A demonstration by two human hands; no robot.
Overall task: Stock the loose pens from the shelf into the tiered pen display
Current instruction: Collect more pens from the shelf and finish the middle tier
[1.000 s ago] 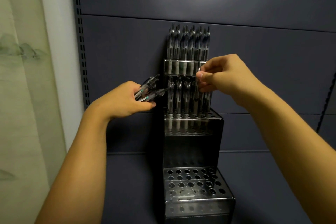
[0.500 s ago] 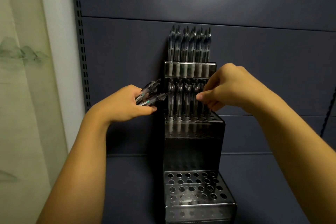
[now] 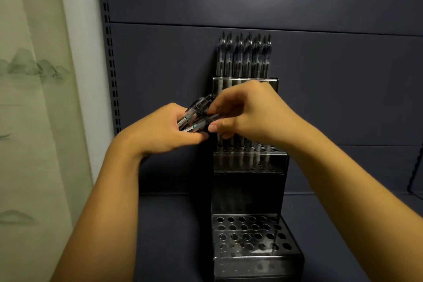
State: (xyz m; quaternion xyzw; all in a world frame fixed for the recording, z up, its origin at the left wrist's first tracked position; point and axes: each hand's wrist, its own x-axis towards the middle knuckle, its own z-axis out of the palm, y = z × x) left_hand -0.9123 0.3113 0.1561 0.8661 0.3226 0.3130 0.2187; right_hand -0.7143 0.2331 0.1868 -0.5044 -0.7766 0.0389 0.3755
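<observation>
The loose pens (image 3: pixel 196 119) sit bunched in the left hand (image 3: pixel 164 130), gripped as a ready supply just left of the tiered pen display (image 3: pixel 249 160), while the right hand (image 3: pixel 247 116) pinches one pen (image 3: pixel 209 121) from the bunch, probably for the part-filled middle tier.

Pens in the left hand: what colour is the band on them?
Teal-green bands on clear pens, head view.

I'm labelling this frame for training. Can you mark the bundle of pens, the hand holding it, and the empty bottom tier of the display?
bundle of pens (image 3: pixel 194 119), head view, on the clear barrels.
left hand (image 3: pixel 158 130), head view, back of hand.
bottom tier (image 3: pixel 249 234), head view, perforated top plate.
</observation>
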